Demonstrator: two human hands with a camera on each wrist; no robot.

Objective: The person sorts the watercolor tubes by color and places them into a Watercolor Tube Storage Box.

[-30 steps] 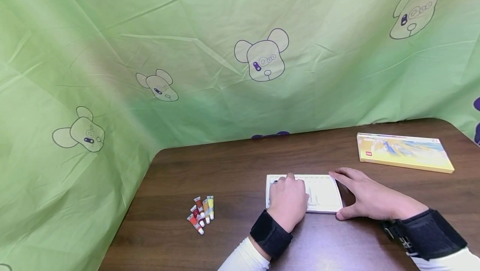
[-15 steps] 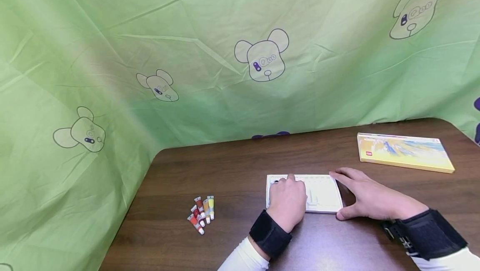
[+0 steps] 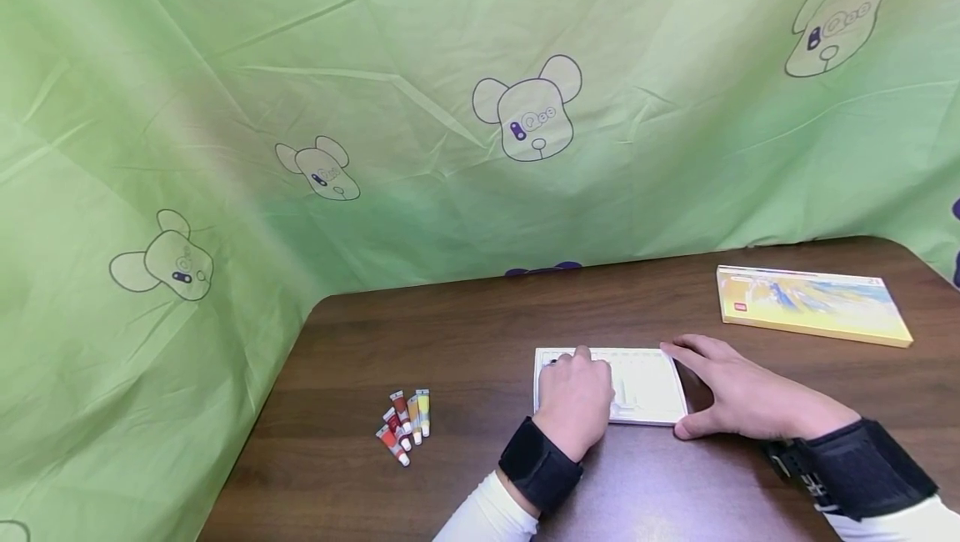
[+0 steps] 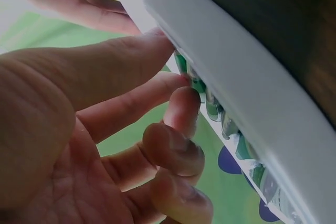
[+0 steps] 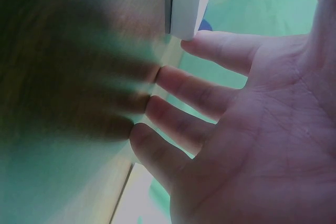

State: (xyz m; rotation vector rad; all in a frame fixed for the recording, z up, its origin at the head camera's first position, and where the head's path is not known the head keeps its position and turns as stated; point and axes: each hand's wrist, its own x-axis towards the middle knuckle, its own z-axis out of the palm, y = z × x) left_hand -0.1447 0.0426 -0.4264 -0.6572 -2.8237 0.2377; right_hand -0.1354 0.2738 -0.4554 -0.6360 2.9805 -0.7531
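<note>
A shallow white plastic tray lies on the table in front of me. In the left wrist view, a row of small green paint tubes shows along its inner edge. My left hand reaches over the tray's left part, and the thumb and index fingertip pinch one green tube in the row; the other fingers curl loosely below. Most of what lies under that hand is hidden in the head view. At the tray's right end, my right hand spreads thumb and index finger to the two corners, its other fingertips resting on the table.
Several red, orange and yellow paint tubes lie in a loose group on the left of the brown table. A flat yellow paint box rests at the back right. Behind the table hangs a green printed cloth.
The left hand has shifted very slightly over the tray, and the view has tilted a little. The right hand, tray and loose tubes keep their places.
</note>
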